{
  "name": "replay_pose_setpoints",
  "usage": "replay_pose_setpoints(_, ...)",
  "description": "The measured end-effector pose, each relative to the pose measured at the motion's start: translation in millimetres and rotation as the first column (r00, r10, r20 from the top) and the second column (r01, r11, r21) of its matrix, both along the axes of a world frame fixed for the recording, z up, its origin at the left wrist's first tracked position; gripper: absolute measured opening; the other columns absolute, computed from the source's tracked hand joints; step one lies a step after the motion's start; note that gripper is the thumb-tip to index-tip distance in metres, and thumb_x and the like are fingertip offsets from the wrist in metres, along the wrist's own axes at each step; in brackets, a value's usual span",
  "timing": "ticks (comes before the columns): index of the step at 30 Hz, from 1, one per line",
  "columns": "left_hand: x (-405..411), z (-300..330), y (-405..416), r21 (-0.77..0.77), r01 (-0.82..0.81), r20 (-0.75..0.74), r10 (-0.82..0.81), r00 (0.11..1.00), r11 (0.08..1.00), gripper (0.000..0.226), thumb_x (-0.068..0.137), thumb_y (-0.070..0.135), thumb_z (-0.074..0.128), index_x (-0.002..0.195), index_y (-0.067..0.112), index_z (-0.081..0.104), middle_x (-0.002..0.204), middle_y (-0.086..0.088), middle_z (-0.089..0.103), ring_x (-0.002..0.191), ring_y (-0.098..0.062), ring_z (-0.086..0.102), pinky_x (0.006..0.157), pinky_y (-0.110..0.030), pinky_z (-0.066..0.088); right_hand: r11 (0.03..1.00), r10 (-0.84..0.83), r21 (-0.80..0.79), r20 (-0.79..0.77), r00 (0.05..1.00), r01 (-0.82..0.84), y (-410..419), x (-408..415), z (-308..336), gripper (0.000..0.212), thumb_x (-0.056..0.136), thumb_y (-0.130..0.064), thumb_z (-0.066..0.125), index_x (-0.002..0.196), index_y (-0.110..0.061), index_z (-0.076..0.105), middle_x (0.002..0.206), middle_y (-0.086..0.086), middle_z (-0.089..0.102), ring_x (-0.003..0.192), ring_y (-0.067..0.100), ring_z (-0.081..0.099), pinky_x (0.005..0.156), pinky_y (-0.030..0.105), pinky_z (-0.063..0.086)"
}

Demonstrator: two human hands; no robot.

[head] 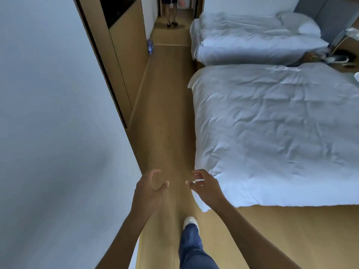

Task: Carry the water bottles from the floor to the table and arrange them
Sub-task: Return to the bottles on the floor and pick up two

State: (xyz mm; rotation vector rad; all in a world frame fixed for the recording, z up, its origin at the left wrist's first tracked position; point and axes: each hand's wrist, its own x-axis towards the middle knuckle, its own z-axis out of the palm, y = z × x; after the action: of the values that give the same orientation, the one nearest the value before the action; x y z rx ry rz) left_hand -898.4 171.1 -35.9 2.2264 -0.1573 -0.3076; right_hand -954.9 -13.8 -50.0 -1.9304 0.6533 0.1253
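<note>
Far down the wooden aisle, a small cluster of water bottles (150, 46) with blue labels stands on the floor against the base of the wooden wall unit. My left hand (150, 188) and my right hand (206, 186) are both held out in front of me, low in the view, fingers loosely curled and holding nothing. The bottles are far ahead of both hands. No table is clearly visible apart from a bedside stand at the far right.
A white wall (48, 133) runs along my left and two beds with white duvets (272, 133) fill the right, leaving a narrow wooden floor strip (165, 113). Another person's legs (171, 14) stand at the far end. A cluttered bedside stand (334, 57) sits between the beds.
</note>
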Motion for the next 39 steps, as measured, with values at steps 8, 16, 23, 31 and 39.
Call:
replay_pose_setpoints(8, 176.7, 21.6, -100.7, -0.032, -0.098, 0.013, 0.098, 0.995, 0.995, 0.047, 0.088, 0.035, 0.068, 0.131, 0.021, 0.054, 0.134, 0.004, 0.057, 0.125, -0.014, 0.051, 0.101, -0.030, 0.042, 0.998, 0.069, 0.005, 0.037, 0.997, -0.069, -118.6, 188.8, 15.3, 0.046, 0.089, -0.035, 0.072, 0.128, -0.019, 0.055, 0.118, -0.004, 0.060, 0.107, 0.014, 0.060, 0.086, 0.019, 0.045)
replay_pose_setpoints(16, 344.2, 11.8, -164.2, -0.028, -0.122, -0.004, 0.122, 0.992, 0.992, 0.046, 0.090, 0.034, 0.066, 0.132, 0.020, 0.053, 0.124, 0.009, 0.058, 0.116, -0.008, 0.052, 0.097, -0.026, 0.041, 0.992, 0.129, 0.015, -0.007, 0.992, -0.129, -188.6, 358.3, -5.9, 0.051, 0.088, -0.042, 0.070, 0.132, -0.023, 0.052, 0.117, -0.009, 0.057, 0.107, 0.011, 0.060, 0.086, 0.021, 0.049)
replay_pose_setpoints(23, 533.1, 14.0, -219.1, -0.103, -0.132, -0.031, 0.130, 0.991, 0.986, 0.041, 0.091, 0.026, 0.066, 0.129, 0.019, 0.054, 0.133, 0.005, 0.054, 0.125, -0.012, 0.047, 0.101, -0.030, 0.038, 0.989, 0.137, -0.058, -0.008, 0.991, -0.137, -238.9, 550.2, -9.9, 0.053, 0.088, -0.044, 0.069, 0.133, -0.020, 0.052, 0.113, -0.009, 0.059, 0.103, 0.009, 0.061, 0.085, 0.022, 0.049)
replay_pose_setpoints(31, 721.1, 32.1, -274.2, -0.131, -0.122, 0.008, 0.125, 0.992, 0.984, 0.037, 0.088, 0.017, 0.070, 0.123, 0.014, 0.057, 0.125, 0.003, 0.057, 0.121, -0.012, 0.049, 0.094, -0.023, 0.036, 0.994, 0.109, -0.033, 0.020, 0.994, -0.109, -286.3, 735.0, -1.9, 0.045, 0.087, -0.036, 0.072, 0.125, -0.017, 0.057, 0.114, -0.002, 0.062, 0.088, 0.003, 0.060, 0.064, 0.003, 0.041)
replay_pose_setpoints(39, 901.1, 13.6, -344.6, -0.086, -0.125, -0.002, 0.125, 0.992, 0.988, 0.038, 0.089, 0.020, 0.069, 0.124, 0.015, 0.056, 0.130, -0.002, 0.057, 0.126, -0.015, 0.049, 0.097, -0.024, 0.037, 0.992, 0.124, 0.023, 0.025, 0.992, -0.125, -362.1, 920.5, -16.8, 0.044, 0.089, -0.031, 0.072, 0.126, -0.015, 0.055, 0.114, -0.002, 0.059, 0.095, 0.009, 0.062, 0.080, 0.020, 0.052)
